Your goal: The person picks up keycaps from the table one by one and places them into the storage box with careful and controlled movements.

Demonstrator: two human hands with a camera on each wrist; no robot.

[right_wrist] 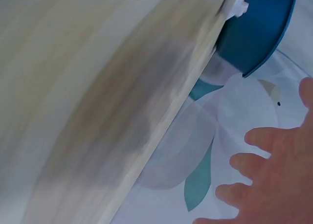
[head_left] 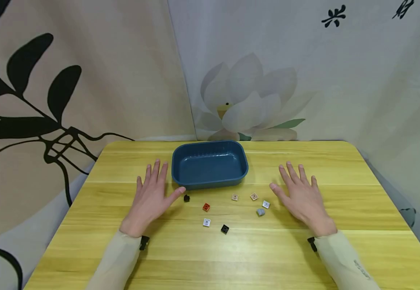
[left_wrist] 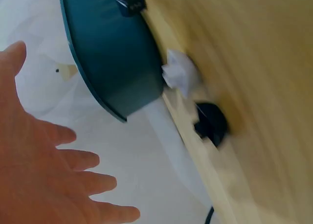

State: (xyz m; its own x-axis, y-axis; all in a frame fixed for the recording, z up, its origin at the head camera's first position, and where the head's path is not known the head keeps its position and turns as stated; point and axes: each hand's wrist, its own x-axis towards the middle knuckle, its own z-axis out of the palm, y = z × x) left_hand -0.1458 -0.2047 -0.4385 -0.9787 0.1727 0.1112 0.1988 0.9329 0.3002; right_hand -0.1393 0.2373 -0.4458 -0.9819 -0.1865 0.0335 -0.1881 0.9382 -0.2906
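Note:
My left hand [head_left: 148, 201] is spread with straight fingers over the table's left side, its thumb near a small black block [head_left: 186, 198]. On the right, my right hand [head_left: 303, 200] is likewise spread, beside a small white square piece [head_left: 265, 204] and a grey piece [head_left: 260, 212]. Neither hand holds anything. Between them lie a red square piece [head_left: 206, 207], another white piece [head_left: 207, 222], a black square piece [head_left: 225, 229] and two beige pieces [head_left: 234, 197]. The exact kind of these tiny pieces is unclear. Blurred white [left_wrist: 181, 72] and black pieces [left_wrist: 211, 123] appear in the left wrist view.
A dark blue rectangular basin [head_left: 210, 186] stands at the back of the wooden table [head_left: 286, 257], behind the pieces. Printed curtains [head_left: 130, 72] hang beyond the table's far edge. Both wrists carry small black devices [head_left: 144, 243].

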